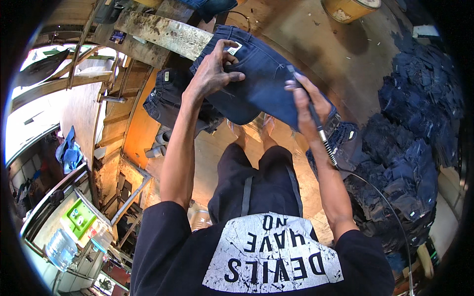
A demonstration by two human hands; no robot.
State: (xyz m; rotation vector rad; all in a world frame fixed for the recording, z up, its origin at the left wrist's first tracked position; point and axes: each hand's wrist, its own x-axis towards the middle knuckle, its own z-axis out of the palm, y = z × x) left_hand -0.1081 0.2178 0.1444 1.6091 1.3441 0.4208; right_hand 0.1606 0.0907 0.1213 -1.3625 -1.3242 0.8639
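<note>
Dark blue jeans (261, 74) lie draped over a narrow wooden board in front of me. On their left part, beside a small white label (235, 48), rests my left hand (215, 70), thumb and fingers spread apart with the fingers bent. My right hand (312, 104) grips a slim pen-shaped power tool (316, 118) with a metal spring collar and a thin cable. The tool's tip is close to the denim, near a small pale scratched mark (280, 65). Whether the tip touches the cloth I cannot tell.
The board (163, 33) runs off to the upper left. Dark trousers (173, 101) hang left of the jeans. A large heap of dark garments (410, 103) fills the right side. The tool's cable (382, 195) trails down right. A yellow bucket (345, 12) stands far right; a green tray (79, 219) lies lower left.
</note>
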